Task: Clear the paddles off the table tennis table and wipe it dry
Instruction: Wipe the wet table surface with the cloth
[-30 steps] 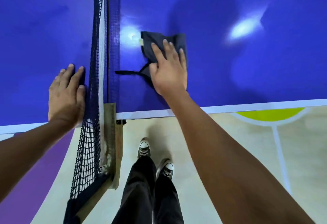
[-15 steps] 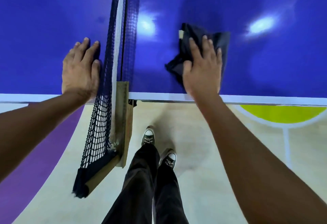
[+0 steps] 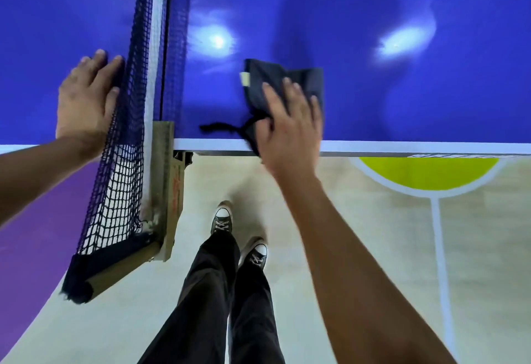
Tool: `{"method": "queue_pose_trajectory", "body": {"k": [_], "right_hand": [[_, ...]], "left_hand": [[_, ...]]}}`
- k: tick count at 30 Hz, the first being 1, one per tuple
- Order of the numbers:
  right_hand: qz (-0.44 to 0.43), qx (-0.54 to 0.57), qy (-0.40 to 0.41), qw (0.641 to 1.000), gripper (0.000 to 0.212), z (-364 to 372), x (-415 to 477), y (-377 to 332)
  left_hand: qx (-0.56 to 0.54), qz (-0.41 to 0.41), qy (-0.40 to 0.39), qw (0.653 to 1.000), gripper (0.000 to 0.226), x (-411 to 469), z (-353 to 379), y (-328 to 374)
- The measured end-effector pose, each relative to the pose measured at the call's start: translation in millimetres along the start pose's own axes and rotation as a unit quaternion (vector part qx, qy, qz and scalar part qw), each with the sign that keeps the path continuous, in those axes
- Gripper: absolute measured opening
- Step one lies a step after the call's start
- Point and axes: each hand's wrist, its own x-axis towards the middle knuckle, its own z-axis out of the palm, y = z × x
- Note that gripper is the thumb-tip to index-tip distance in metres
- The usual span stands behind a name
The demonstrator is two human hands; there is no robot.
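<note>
The blue table tennis table (image 3: 402, 99) fills the upper half of the view, its white edge line running along the near side. My right hand (image 3: 290, 130) presses flat on a dark crumpled cloth (image 3: 275, 81) close to that near edge, right of the net; a frayed string of the cloth trails to the left. Fingers spread, my left hand (image 3: 86, 102) rests flat on the table left of the net and holds nothing. No paddles are in view.
The dark net (image 3: 129, 122) with its white top band crosses the table between my hands, and its wooden post clamp (image 3: 165, 185) sticks out over the near edge. Below are my dark trousers and sneakers (image 3: 221, 220) on a pale floor with purple and yellow-green markings.
My right hand has slid the cloth along the table, right and then back toward the near edge. The left hand has stayed planted beside the net while the view shifted.
</note>
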Motion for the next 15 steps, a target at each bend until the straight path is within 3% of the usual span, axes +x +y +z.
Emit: {"method": "queue_pose_trajectory", "body": {"k": [6,11,15], "right_hand": [[0.111,-0.024,0.021,0.993,0.056,-47,8,99],[0.100,-0.086,0.028,0.991,0.044,-53,13,98],[0.123,-0.070,0.014,0.990,0.037,-56,2,80]], "left_hand": [[0.007,0.043,-0.005,0.999,0.062,0,-5,10],[0.057,0.004,-0.033,0.998,0.057,-2,-9,27],[0.074,-0.017,-0.079,0.994,0.056,-8,-17,37]]}}
